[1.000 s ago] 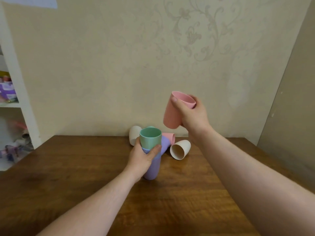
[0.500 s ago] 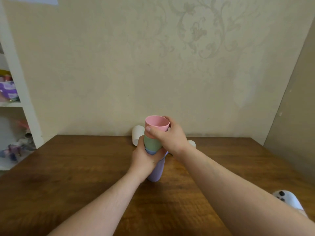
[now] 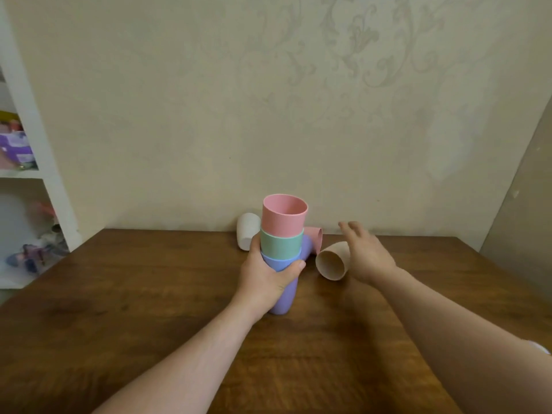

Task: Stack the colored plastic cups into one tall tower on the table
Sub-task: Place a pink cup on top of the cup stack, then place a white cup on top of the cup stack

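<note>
A nested stack stands upright on the wooden table [image 3: 149, 294]: a purple cup [image 3: 283, 297] at the bottom, a green cup [image 3: 281, 245] in it, a pink cup [image 3: 284, 216] on top. My left hand [image 3: 265, 274] is wrapped around the purple cup. My right hand [image 3: 366, 255] hovers open, fingers spread, just right of a beige cup [image 3: 332, 260] lying on its side. Behind the stack lie a second pink cup [image 3: 316, 237], another purple cup [image 3: 307, 249] and a white cup [image 3: 247, 231], all tipped over.
The wall runs right behind the cups at the table's far edge. A white shelf unit [image 3: 35, 162] with toys stands at the left. A small white object [image 3: 537, 346] shows by my right forearm at the right edge.
My right hand set the pink cup into the green one, let go of it, and moved right toward the beige cup. My left hand kept holding the stack.
</note>
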`<state>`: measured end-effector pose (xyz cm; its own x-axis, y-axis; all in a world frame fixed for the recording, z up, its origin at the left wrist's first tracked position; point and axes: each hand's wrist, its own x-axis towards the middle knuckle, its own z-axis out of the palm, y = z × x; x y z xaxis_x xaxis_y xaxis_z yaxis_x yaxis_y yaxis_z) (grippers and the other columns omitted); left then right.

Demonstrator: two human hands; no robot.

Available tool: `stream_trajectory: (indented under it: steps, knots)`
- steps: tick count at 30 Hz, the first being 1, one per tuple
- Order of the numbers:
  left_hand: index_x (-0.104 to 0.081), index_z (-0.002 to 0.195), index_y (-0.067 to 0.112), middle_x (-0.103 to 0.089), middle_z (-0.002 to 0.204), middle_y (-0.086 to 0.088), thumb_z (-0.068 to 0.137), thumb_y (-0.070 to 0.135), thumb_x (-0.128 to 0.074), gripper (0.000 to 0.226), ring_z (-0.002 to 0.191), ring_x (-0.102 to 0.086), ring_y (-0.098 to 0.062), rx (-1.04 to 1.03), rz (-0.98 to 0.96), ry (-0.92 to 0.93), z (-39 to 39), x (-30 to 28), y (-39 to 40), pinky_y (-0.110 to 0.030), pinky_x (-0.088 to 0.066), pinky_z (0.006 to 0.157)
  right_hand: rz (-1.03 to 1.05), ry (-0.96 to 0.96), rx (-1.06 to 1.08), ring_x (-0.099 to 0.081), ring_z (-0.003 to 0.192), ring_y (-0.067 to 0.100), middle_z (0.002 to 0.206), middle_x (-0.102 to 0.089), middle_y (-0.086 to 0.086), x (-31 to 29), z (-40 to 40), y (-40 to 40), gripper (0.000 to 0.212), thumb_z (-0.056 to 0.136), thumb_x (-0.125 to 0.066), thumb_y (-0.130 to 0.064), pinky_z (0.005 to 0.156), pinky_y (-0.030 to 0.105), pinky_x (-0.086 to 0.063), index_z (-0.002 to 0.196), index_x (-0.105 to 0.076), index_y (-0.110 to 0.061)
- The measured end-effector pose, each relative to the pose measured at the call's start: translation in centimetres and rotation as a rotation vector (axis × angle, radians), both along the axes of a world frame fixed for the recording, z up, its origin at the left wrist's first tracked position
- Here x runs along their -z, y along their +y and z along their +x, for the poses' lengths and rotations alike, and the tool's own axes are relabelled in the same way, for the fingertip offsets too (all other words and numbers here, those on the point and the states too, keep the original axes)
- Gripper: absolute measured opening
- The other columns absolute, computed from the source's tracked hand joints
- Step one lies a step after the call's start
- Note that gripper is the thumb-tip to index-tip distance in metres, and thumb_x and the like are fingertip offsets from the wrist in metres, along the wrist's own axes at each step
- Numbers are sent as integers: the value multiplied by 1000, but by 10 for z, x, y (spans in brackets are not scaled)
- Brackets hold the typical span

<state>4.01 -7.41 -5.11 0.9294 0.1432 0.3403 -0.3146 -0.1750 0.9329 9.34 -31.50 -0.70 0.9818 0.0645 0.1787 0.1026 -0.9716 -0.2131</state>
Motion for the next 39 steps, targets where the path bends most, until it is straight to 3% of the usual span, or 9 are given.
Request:
stream_trajectory:
  steps: [3, 5, 10, 17, 20, 25, 30, 36, 39]
  knots:
    - [-54, 129, 43, -73, 124, 17, 66, 38, -98, 78, 112, -72, -3, 1, -17, 1, 1, 2, -1, -29, -59, 94, -425, 3, -242, -23, 157, 33, 175, -13, 1, 26, 6, -5, 106, 87, -68, -7, 119, 51, -36, 168, -8, -38]
    - [-55, 124, 44, -74, 122, 18, 64, 38, -98, 73, 109, -72, 0, -16, -16, 0, 2, 4, -2, -28, -59, 94, -468, -52, -280, -26, 154, 34, 172, -23, 2, 38, 9, -1, 100, 88, -66, -9, 116, 50, -36, 167, -12, -39]
    - [-55, 121, 47, -72, 120, 23, 71, 24, -100, 71, 105, -71, 7, -24, -28, -1, 4, 6, -6, -13, -55, 85, -252, -80, -213, -46, 138, 33, 152, -44, 1, 40, 6, 8, 90, 80, -75, -21, 104, 47, -49, 158, -33, -33]
    - [-55, 126, 43, -73, 126, 16, 66, 30, -99, 76, 113, -72, -6, -29, -44, -24, -8, -8, -13, -34, -59, 98, 529, -104, 36, -66, 110, 24, 121, -67, -1, 4, -36, 5, 71, 72, -89, -38, 90, 37, -55, 136, -60, -24]
    - [-54, 124, 44, -72, 127, 16, 71, 24, -100, 73, 116, -71, -7, -35, -40, -9, -9, -9, -5, -34, -58, 99, 738, -39, 80, -67, 112, 20, 126, -68, -4, 14, -48, 15, 88, 65, -93, -43, 95, 40, -58, 143, -57, -25]
    - [-49, 128, 48, -70, 128, 17, 67, 28, -101, 82, 115, -70, -4, -5, -49, 11, -9, -17, -4, -30, -57, 94, 775, -63, 94, -69, 111, 17, 127, -69, -8, 33, -56, 26, 84, 61, -91, -44, 97, 41, -59, 137, -59, -33]
    - [-31, 157, 48, -55, 153, 12, 54, 65, -92, 121, 136, -59, -14, -38, -26, -72, -11, -60, -2, -39, -52, 111, 778, -47, 98, -68, 113, 16, 129, -68, -10, 34, -64, 29, 90, 56, -90, -48, 99, 41, -58, 139, -57, -37]
    - [-42, 149, 38, -63, 136, 8, 83, 60, -81, 80, 126, -63, -19, -52, -21, -52, -14, -80, -15, -38, -53, 107, 756, -23, 92, -65, 114, 17, 126, -65, -11, 33, -71, 29, 88, 62, -93, -44, 100, 42, -56, 141, -56, -35]
    - [-40, 152, 29, -61, 136, 6, 91, 55, -77, 76, 125, -62, -20, -83, 37, -71, -15, -78, -16, -34, -52, 102, 763, -26, 94, -65, 113, 17, 124, -63, -12, 34, -71, 29, 87, 63, -93, -43, 99, 42, -57, 141, -56, -35]
